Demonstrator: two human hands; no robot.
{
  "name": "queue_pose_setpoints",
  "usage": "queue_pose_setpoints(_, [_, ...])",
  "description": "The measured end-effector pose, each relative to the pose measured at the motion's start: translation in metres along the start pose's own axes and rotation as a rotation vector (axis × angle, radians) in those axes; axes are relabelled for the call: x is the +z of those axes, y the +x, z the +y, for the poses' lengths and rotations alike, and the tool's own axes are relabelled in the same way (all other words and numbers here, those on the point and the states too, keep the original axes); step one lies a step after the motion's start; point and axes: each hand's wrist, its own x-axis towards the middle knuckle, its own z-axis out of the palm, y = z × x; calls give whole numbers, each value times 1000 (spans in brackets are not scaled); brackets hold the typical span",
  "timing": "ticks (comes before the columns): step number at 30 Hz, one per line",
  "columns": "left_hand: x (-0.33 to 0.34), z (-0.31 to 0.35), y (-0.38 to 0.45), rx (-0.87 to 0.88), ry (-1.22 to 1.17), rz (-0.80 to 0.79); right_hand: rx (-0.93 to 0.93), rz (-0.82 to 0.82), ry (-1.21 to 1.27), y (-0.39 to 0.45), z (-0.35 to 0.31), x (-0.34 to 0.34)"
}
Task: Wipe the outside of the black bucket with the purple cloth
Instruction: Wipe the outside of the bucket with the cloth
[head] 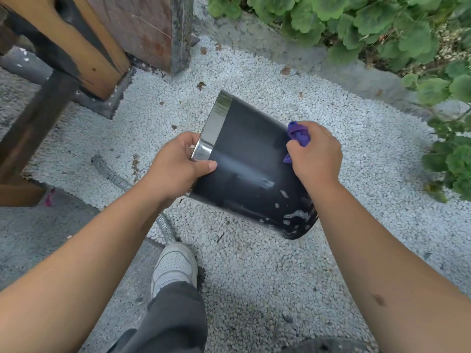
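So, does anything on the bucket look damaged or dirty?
Yes. The black bucket has whitish patches near its lower end, below the right hand; chipped coating or residue, I cannot tell. The purple cloth is not on them.

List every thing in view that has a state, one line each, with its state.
black bucket: tipped on its side, held above the gravel, pale smears and flecks on its lower wall.
purple cloth: bunched up, pressed against the bucket's wall.
left hand: gripping the bucket's shiny rim.
right hand: closed around the cloth.
metal hose: lying on the ground, partly hidden by the left arm.
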Motion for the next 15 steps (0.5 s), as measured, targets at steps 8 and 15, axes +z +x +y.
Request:
queue_pose_setpoints(8, [19,49,11,66,-182,166,-251,-25,302,-28,-98,-2])
queue_pose_setpoints(15, [9,41,-1,154,-148,-241,-356,17,180,-45,-88,16])
